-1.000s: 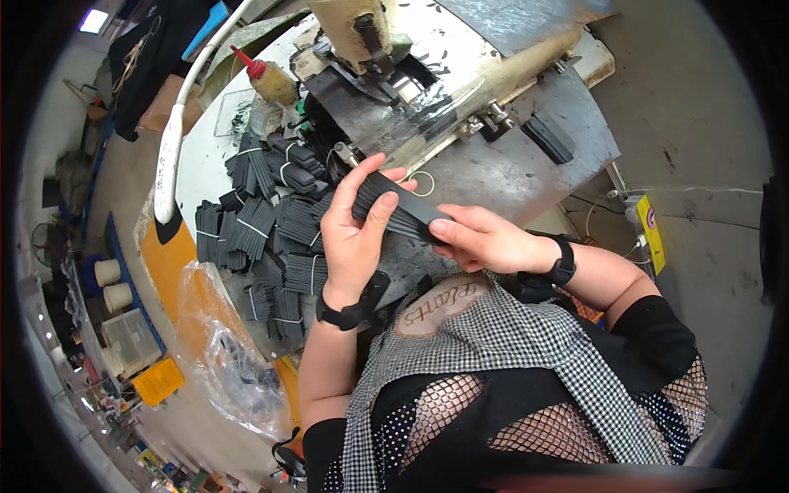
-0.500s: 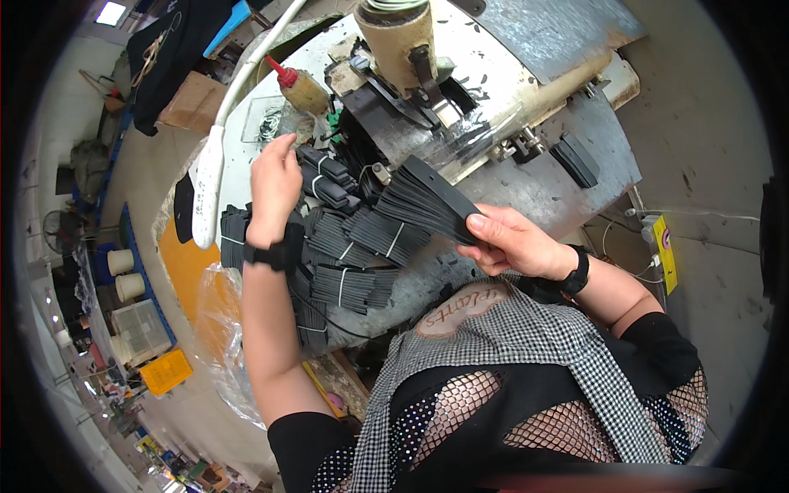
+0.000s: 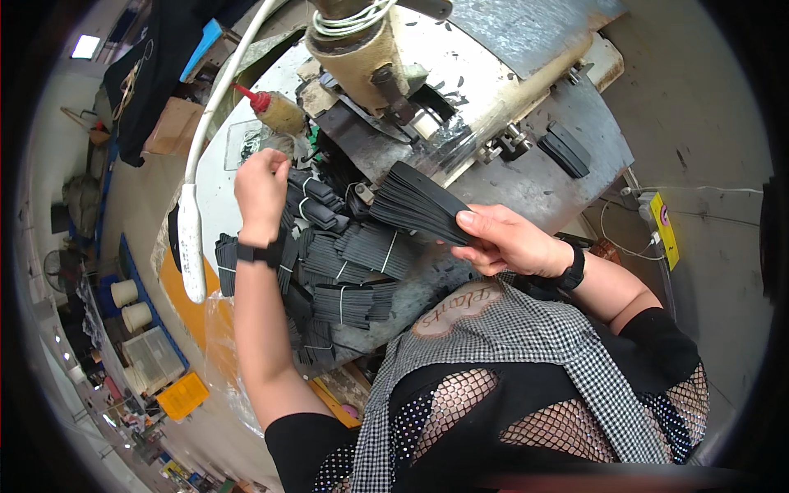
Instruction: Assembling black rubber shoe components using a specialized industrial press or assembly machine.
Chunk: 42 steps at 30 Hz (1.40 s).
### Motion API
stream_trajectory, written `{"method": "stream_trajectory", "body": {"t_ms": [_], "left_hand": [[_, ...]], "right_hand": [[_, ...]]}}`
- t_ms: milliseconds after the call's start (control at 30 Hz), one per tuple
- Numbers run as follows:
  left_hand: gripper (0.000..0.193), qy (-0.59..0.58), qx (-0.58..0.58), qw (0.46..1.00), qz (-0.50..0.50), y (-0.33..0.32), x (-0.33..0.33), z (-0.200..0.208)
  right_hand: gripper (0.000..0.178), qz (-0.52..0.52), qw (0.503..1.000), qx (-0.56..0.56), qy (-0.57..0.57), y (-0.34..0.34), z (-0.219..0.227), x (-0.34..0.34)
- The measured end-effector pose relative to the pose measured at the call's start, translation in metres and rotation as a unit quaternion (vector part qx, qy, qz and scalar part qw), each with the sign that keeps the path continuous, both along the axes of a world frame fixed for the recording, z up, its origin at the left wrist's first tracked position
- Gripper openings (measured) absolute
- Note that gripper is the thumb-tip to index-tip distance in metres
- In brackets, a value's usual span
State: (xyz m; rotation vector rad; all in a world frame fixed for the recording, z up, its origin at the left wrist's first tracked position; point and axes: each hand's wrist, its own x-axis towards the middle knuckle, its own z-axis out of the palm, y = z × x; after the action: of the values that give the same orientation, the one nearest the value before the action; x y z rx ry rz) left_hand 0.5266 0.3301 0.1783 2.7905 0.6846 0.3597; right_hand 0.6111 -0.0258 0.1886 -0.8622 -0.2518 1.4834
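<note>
A fanned stack of flat black strips [image 3: 417,201] is gripped at its near end by my right hand [image 3: 514,238], thumb on top. On the left, my left hand [image 3: 261,191] hovers beside a clear box [image 3: 234,148] holding pale bands. Its fingers are curled in; whatever they may pinch is too small to make out. Between and below my hands lie several bundles of black strips [image 3: 341,304], bound with thin white bands. More banded bundles [image 3: 316,201] rest close to my left hand.
A beige machine [image 3: 362,74] stands beyond the strips on the worktable. Left of it lies a red-capped bottle [image 3: 279,111]. A white rod-shaped fixture [image 3: 190,238] hangs at the left. Another black stack [image 3: 565,149] sits on the metal surface at right. Black scraps [image 3: 460,82] litter the top.
My left hand has drawn back slightly from the clear box and its fingers have curled in. The right hand still holds the strips, shifted a little left. The whole view has shifted slightly.
</note>
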Motion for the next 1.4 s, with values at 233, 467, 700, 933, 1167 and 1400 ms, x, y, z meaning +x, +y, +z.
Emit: {"method": "stream_trajectory", "body": {"t_ms": [233,467,700,933,1167,1400], "left_hand": [[0.047,-0.117,0.055,0.922,-0.366,-0.166,-0.014,0.037],[0.036,-0.359,0.099,0.874,-0.312,-0.171,0.015,-0.008],[0.052,-0.282,0.109,0.909,-0.286,-0.175,0.010,-0.020],[0.047,-0.292,0.104,0.905,-0.293,-0.175,0.010,-0.022],[0.047,-0.287,0.113,0.904,-0.295,-0.175,0.014,-0.019],[0.046,-0.271,0.121,0.913,-0.281,-0.174,0.019,-0.013]], "right_hand": [[0.031,-0.037,0.998,-0.041,0.021,0.004,-0.007,-0.004],[0.032,-0.028,0.999,0.028,0.014,-0.001,0.003,-0.003],[0.046,-0.016,0.989,0.019,0.144,-0.004,-0.033,0.012],[0.046,-0.010,0.985,0.040,0.168,-0.005,-0.040,0.008],[0.047,-0.007,0.979,0.036,0.199,-0.005,-0.043,0.007],[0.047,-0.012,0.976,0.060,0.210,0.000,-0.041,0.012]]}}
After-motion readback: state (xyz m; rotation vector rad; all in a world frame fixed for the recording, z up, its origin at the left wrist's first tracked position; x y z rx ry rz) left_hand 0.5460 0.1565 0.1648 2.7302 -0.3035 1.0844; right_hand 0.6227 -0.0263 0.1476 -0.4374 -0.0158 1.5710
